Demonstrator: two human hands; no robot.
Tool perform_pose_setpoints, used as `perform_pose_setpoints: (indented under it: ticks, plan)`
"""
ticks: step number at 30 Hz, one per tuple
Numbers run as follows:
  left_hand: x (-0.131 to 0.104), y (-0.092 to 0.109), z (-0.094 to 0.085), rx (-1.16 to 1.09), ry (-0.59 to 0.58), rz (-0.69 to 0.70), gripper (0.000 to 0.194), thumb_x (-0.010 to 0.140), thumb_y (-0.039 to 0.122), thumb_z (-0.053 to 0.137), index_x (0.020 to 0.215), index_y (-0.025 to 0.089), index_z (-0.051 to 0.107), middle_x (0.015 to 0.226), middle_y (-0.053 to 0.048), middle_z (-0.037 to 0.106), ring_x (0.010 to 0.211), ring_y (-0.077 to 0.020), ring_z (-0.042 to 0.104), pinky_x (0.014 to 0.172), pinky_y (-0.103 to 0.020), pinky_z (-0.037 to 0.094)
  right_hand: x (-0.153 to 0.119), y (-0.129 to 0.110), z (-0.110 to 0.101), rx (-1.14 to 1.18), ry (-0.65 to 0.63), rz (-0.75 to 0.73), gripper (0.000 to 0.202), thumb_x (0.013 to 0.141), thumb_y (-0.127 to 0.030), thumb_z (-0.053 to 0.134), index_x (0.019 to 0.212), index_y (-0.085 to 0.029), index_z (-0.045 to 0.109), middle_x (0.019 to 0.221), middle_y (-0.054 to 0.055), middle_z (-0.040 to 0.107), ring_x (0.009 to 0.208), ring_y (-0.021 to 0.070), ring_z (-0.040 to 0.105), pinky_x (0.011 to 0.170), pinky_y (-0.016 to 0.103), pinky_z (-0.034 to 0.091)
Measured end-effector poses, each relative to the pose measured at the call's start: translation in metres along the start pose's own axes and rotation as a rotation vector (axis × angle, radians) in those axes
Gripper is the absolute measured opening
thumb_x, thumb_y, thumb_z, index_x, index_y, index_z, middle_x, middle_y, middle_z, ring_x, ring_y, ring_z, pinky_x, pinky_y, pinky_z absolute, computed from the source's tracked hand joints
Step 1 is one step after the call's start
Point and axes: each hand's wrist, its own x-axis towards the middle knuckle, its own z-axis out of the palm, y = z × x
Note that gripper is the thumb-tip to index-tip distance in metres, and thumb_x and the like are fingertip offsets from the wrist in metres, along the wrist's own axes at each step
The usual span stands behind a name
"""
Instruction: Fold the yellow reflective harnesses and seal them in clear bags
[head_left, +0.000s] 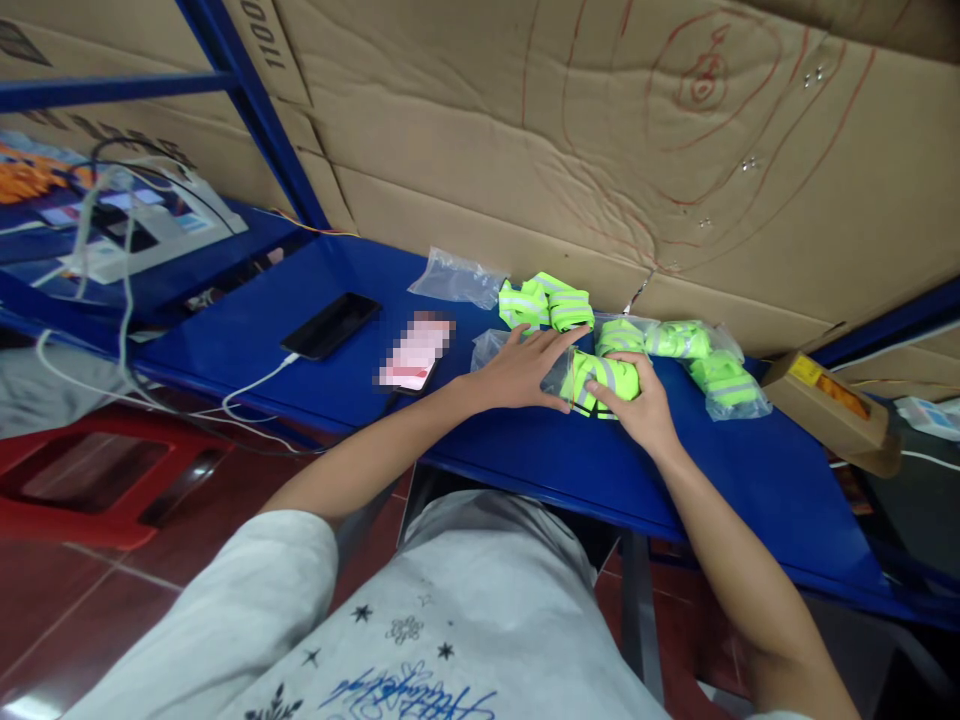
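Observation:
My right hand [645, 405] grips a folded neon-yellow bundle with grey reflective bands [616, 378], its thumb across the front. Over the bundle's left end lies my left hand [525, 370], fingers spread, by the mouth of a clear plastic bag [556, 378]. Whether its fingertips pinch the bag's edge is hard to tell. Behind my left hand sits a loose neon-yellow bundle [546, 303]. To the right, more such bundles lie in clear bags, one behind my right hand [679, 340] and one farther right [726, 382].
On the blue table [345, 400] are a black phone [330, 326] with a white cable, a phone with a blurred screen [415, 352] and a flat clear bag [457, 278]. A cardboard box [829, 405] stands right; cardboard [450, 130] walls the back. A red stool [97, 480] is left.

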Motion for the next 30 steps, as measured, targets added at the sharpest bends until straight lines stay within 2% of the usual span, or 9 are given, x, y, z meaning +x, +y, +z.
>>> perform_pose_setpoints:
  ticks: [5, 10, 14, 19, 24, 27, 30]
  plan:
    - [0.000, -0.001, 0.003, 0.014, -0.005, 0.017, 0.116, 0.083, 0.062, 0.083, 0.170, 0.025, 0.014, 0.152, -0.018, 0.056, 0.143, -0.0371, 0.051, 0.127, -0.057, 0.020, 0.000, 0.000, 0.000, -0.028, 0.005, 0.005, 0.050, 0.079, -0.061, 0.083, 0.112, -0.027, 0.069, 0.111, 0.004, 0.074, 0.096, 0.0254, 0.066, 0.087, 0.039, 0.054]
    - [-0.002, 0.000, 0.007, 0.057, -0.037, 0.073, 0.117, 0.084, 0.060, 0.083, 0.170, 0.026, 0.012, 0.149, -0.018, 0.056, 0.142, -0.0373, 0.051, 0.127, -0.058, 0.018, -0.003, -0.001, 0.001, -0.070, -0.080, -0.099, 0.049, 0.079, -0.057, 0.084, 0.116, -0.027, 0.069, 0.114, 0.004, 0.075, 0.097, 0.0257, 0.068, 0.094, 0.041, 0.054]
    - [-0.002, 0.003, 0.010, 0.090, -0.038, 0.109, 0.115, 0.085, 0.059, 0.082, 0.170, 0.022, 0.014, 0.152, -0.019, 0.054, 0.144, -0.0364, 0.049, 0.128, -0.055, 0.017, -0.002, 0.001, 0.004, -0.064, -0.058, -0.015, 0.051, 0.079, -0.058, 0.084, 0.116, -0.026, 0.069, 0.114, 0.005, 0.075, 0.096, 0.0259, 0.067, 0.091, 0.041, 0.054]
    - [-0.002, 0.009, 0.009, 0.159, -0.036, 0.084, 0.111, 0.086, 0.066, 0.078, 0.168, 0.016, 0.021, 0.155, -0.023, 0.053, 0.145, -0.0384, 0.049, 0.129, -0.055, 0.013, 0.001, 0.003, 0.005, 0.024, -0.033, 0.086, 0.055, 0.074, -0.063, 0.085, 0.112, -0.026, 0.071, 0.109, 0.004, 0.074, 0.095, 0.0254, 0.065, 0.087, 0.039, 0.053]
    - [-0.001, 0.012, 0.010, 0.177, -0.047, 0.102, 0.107, 0.085, 0.067, 0.078, 0.162, 0.009, 0.032, 0.154, -0.025, 0.054, 0.143, -0.0400, 0.050, 0.129, -0.057, 0.013, 0.001, 0.001, 0.006, 0.039, -0.057, 0.105, 0.058, 0.071, -0.063, 0.087, 0.112, -0.026, 0.070, 0.108, 0.004, 0.074, 0.094, 0.0253, 0.064, 0.088, 0.040, 0.052]
    - [-0.001, 0.014, 0.010, 0.165, -0.053, 0.095, 0.105, 0.085, 0.069, 0.078, 0.161, 0.011, 0.034, 0.154, -0.024, 0.054, 0.143, -0.0403, 0.050, 0.128, -0.057, 0.016, 0.001, 0.000, 0.006, 0.055, -0.070, 0.097, 0.059, 0.071, -0.062, 0.088, 0.113, -0.026, 0.069, 0.111, 0.004, 0.073, 0.097, 0.0257, 0.064, 0.090, 0.041, 0.052]
    - [-0.001, 0.016, 0.010, 0.161, -0.048, 0.091, 0.103, 0.085, 0.066, 0.079, 0.161, 0.012, 0.035, 0.154, -0.023, 0.054, 0.143, -0.0401, 0.051, 0.128, -0.057, 0.017, 0.001, 0.001, 0.006, 0.092, -0.102, 0.082, 0.058, 0.076, -0.063, 0.084, 0.117, -0.026, 0.067, 0.115, 0.004, 0.072, 0.102, 0.0259, 0.064, 0.092, 0.040, 0.052]
